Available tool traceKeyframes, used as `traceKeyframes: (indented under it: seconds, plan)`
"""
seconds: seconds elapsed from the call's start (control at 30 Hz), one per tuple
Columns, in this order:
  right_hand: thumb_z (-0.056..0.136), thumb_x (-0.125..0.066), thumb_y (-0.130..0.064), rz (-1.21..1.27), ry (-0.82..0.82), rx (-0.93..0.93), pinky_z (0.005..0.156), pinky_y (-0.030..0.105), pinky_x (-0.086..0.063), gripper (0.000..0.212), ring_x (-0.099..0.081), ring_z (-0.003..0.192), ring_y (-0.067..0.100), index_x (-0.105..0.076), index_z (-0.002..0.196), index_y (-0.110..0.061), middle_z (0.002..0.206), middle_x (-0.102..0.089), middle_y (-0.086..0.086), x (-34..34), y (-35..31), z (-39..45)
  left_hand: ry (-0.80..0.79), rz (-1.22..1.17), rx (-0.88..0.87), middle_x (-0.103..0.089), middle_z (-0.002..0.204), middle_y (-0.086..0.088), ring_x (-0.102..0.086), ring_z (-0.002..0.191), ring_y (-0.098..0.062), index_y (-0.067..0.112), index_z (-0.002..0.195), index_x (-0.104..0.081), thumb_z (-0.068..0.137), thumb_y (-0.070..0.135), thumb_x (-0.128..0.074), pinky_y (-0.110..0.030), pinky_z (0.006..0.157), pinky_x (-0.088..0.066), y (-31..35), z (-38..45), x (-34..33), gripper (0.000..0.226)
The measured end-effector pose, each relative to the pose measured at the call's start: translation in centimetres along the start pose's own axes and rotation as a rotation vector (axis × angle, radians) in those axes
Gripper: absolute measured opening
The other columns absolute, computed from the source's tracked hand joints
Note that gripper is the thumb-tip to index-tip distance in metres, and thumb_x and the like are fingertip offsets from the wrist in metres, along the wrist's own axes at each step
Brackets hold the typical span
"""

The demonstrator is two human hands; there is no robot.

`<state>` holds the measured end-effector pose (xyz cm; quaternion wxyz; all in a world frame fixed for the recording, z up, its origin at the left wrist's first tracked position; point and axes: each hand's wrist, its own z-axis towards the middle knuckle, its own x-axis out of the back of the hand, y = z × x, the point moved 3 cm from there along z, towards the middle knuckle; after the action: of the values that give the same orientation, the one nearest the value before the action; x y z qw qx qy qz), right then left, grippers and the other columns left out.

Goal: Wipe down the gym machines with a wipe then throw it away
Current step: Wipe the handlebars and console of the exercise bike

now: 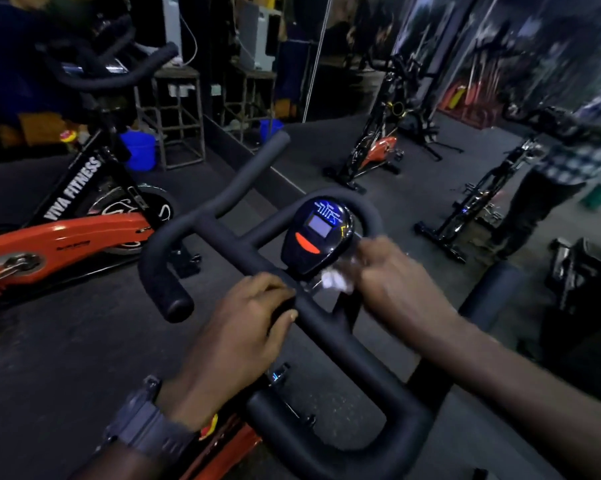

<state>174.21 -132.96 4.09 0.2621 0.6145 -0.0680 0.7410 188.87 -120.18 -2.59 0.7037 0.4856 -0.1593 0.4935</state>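
Observation:
I stand over a spin bike's black padded handlebar (195, 237), which fills the middle of the view. Its small console (318, 233) has a grey screen and an orange button. My left hand (236, 334) grips the handlebar's centre bar just below the console, with a dark watch on the wrist. My right hand (396, 282) is blurred and holds a crumpled white wipe (335, 280) against the bar at the console's lower right edge.
An orange and black bike (67, 233) marked VIVA FITNESS stands to the left. A blue bucket (140, 150) sits behind it by metal stands. A mirror wall ahead shows more bikes and a person in a checked shirt (569, 157). Dark rubber flooring lies all around.

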Motion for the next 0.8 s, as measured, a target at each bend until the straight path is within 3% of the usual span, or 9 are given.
traceKeyframes:
  seconds: [0.07, 0.17, 0.23, 0.3, 0.43, 0.57, 0.67, 0.73, 0.8]
  plan:
    - [0.091, -0.059, -0.024, -0.084, 0.080, -0.086, 0.059, 0.041, -0.052, 0.017, -0.050, 0.091, 0.031, -0.064, 0.097, -0.009, 0.097, -0.051, 0.010, 0.9, 1.9, 1.7, -0.107, 0.059, -0.149, -0.064, 0.100, 0.004, -0.058, 0.095, -0.016, 0.016, 0.100, -0.071, 0.088, 0.029, -0.058, -0.023, 0.087, -0.044, 1.6, 0.8, -0.8, 0.022]
    - [0.092, -0.049, -0.028, 0.097, 0.050, -0.080, 0.055, 0.042, -0.053, 0.020, -0.049, 0.084, 0.025, -0.060, 0.093, -0.011, 0.093, -0.048, 0.004, 0.3, -1.3, -0.4, -0.235, 0.104, -0.210, -0.063, 0.093, 0.000, -0.056, 0.092, -0.020, 0.016, 0.089, -0.067, 0.087, 0.025, -0.059, -0.029, 0.081, -0.043, 3.6, 1.4, -2.1, 0.011]
    - [0.095, -0.046, -0.030, 0.148, -0.032, 0.062, 0.058, 0.042, -0.053, 0.020, -0.048, 0.086, 0.024, -0.059, 0.096, -0.015, 0.095, -0.046, 0.001, -0.2, -2.7, -2.4, -0.216, 0.078, -0.167, -0.063, 0.090, 0.001, -0.055, 0.089, -0.018, 0.017, 0.084, -0.065, 0.085, 0.023, -0.060, -0.029, 0.078, -0.042, 4.0, 1.4, -2.4, 0.007]
    - [0.094, -0.053, -0.029, 0.121, -0.031, 0.037, 0.064, 0.043, -0.053, 0.015, -0.048, 0.090, 0.024, -0.061, 0.103, -0.019, 0.100, -0.046, 0.000, 0.5, 0.5, -0.8, -0.175, 0.050, -0.139, -0.065, 0.091, 0.005, -0.056, 0.090, -0.014, 0.019, 0.091, -0.069, 0.085, 0.025, -0.060, -0.027, 0.080, -0.043, 3.9, 1.4, -2.5, 0.012]
    - [0.084, -0.064, -0.020, 0.040, 0.108, -0.067, 0.067, 0.041, -0.053, 0.028, -0.051, 0.090, 0.026, -0.063, 0.112, -0.024, 0.102, -0.052, 0.001, 1.2, 4.6, 1.4, -0.151, 0.005, -0.095, -0.070, 0.092, 0.006, -0.062, 0.090, -0.015, 0.018, 0.094, -0.074, 0.082, 0.024, -0.061, -0.020, 0.084, -0.042, 3.9, 1.7, -2.7, 0.018]
    - [0.089, -0.036, -0.028, 0.153, 0.049, 0.054, 0.048, 0.033, -0.048, 0.038, -0.047, 0.087, 0.020, -0.059, 0.118, -0.018, 0.100, -0.049, -0.001, -0.5, 0.0, -3.4, -0.131, -0.033, -0.040, -0.068, 0.093, 0.013, -0.059, 0.092, -0.009, 0.024, 0.096, -0.071, 0.083, 0.027, -0.061, -0.024, 0.082, -0.044, 3.8, 1.8, -2.6, 0.018]
    - [0.092, -0.031, -0.040, 0.136, 0.056, -0.084, 0.063, 0.034, -0.045, 0.043, -0.049, 0.096, 0.028, -0.055, 0.119, -0.018, 0.104, -0.048, 0.004, 0.0, 3.2, 0.0, -0.101, -0.041, 0.009, -0.068, 0.099, 0.014, -0.060, 0.097, -0.009, 0.024, 0.101, -0.072, 0.082, 0.030, -0.060, -0.028, 0.086, -0.046, 4.0, 1.8, -2.9, 0.022]
    - [0.093, -0.042, -0.029, 0.157, 0.102, -0.226, 0.068, 0.035, -0.044, 0.029, -0.051, 0.097, 0.031, -0.057, 0.113, -0.015, 0.106, -0.049, 0.006, 0.5, 4.6, 1.7, -0.085, -0.051, 0.047, -0.068, 0.103, 0.012, -0.063, 0.099, -0.012, 0.024, 0.107, -0.071, 0.083, 0.030, -0.059, -0.035, 0.088, -0.050, 4.3, 2.2, -3.2, 0.027]
    - [0.096, -0.042, -0.029, 0.272, 0.063, -0.261, 0.074, 0.038, -0.044, 0.020, -0.051, 0.098, 0.029, -0.055, 0.107, -0.020, 0.107, -0.050, 0.003, 0.2, 2.8, 0.6, -0.064, -0.088, 0.101, -0.067, 0.102, 0.014, -0.065, 0.097, -0.013, 0.025, 0.107, -0.069, 0.085, 0.030, -0.056, -0.039, 0.083, -0.054, 4.6, 2.5, -3.4, 0.026]
